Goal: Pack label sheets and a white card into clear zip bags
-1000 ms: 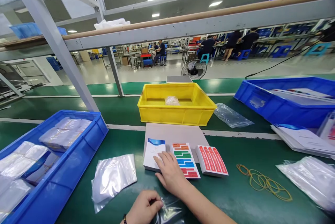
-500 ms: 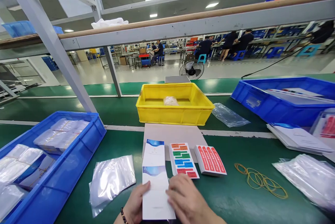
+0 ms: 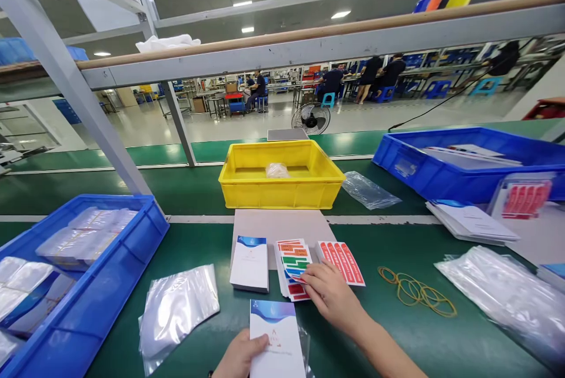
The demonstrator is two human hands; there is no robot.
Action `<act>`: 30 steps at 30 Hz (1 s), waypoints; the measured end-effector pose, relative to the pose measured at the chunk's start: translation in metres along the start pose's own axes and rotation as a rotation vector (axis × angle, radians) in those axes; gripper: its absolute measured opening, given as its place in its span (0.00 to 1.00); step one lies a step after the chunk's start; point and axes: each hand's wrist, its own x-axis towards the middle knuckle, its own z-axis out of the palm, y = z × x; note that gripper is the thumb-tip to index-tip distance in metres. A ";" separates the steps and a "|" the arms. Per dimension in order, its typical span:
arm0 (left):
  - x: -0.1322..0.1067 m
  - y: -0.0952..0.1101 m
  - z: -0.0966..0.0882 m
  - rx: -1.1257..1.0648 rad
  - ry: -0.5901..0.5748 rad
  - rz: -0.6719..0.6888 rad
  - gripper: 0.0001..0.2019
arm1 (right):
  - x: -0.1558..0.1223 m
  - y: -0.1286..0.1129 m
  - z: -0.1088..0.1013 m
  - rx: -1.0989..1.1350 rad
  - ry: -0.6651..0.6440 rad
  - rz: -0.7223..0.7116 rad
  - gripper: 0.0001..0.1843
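My left hand (image 3: 239, 355) grips a white booklet (image 3: 278, 340) with a blue wave along its top, thumb on the cover. Clear plastic (image 3: 305, 344) shows at the booklet's right edge. To the right, the fingers of my right hand (image 3: 329, 291) are closed on the top multicoloured label sheet (image 3: 295, 257), which sits askew on its pile. Behind my left hand stands a stack of matching booklets (image 3: 249, 266). Just beyond my right hand lies a pile of red-striped label sheets (image 3: 343, 257).
Clear plastic bags (image 3: 179, 310) lie left, beside a blue bin (image 3: 119, 284) of banded packs. A yellow bin (image 3: 282, 192) stands ahead. On the right are rubber bands (image 3: 417, 292), more clear bags (image 3: 489, 284) and another blue bin (image 3: 441, 175). A shelf beam (image 3: 282, 51) crosses above.
The booklet has come back toward me in my left hand, away from the stack. My right hand has left it and moved right onto the multicoloured label sheets. The view has turned slightly right.
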 end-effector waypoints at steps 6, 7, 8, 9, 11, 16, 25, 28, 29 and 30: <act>-0.001 0.010 0.030 -0.250 -0.064 0.001 0.24 | -0.020 -0.060 0.012 0.011 0.110 -0.254 0.09; -0.001 0.013 0.035 -0.273 -0.067 -0.023 0.24 | -0.024 -0.068 0.015 0.020 0.103 -0.302 0.11; -0.001 0.014 0.038 -0.262 -0.057 -0.044 0.22 | -0.028 -0.074 0.016 0.033 0.083 -0.334 0.13; 0.000 0.015 0.040 -0.232 -0.038 -0.055 0.21 | -0.031 -0.075 0.014 0.056 0.062 -0.344 0.14; 0.001 0.014 0.039 -0.155 0.009 -0.070 0.18 | -0.034 -0.067 0.004 0.114 0.011 -0.266 0.14; 0.009 0.004 0.026 -0.110 0.093 -0.179 0.18 | -0.041 0.003 -0.033 -0.018 0.059 0.118 0.10; 0.006 0.008 0.034 -0.039 0.045 -0.198 0.18 | -0.041 0.072 -0.033 -0.287 -0.216 0.193 0.08; 0.002 0.011 0.036 -0.020 0.068 -0.235 0.17 | -0.037 0.073 -0.035 -0.290 -0.264 0.159 0.03; 0.001 0.011 0.036 -0.011 0.069 -0.228 0.17 | -0.036 0.073 -0.036 -0.293 -0.277 0.149 0.02; 0.001 0.012 0.037 -0.002 0.070 -0.219 0.17 | -0.036 0.074 -0.036 -0.296 -0.287 0.141 0.02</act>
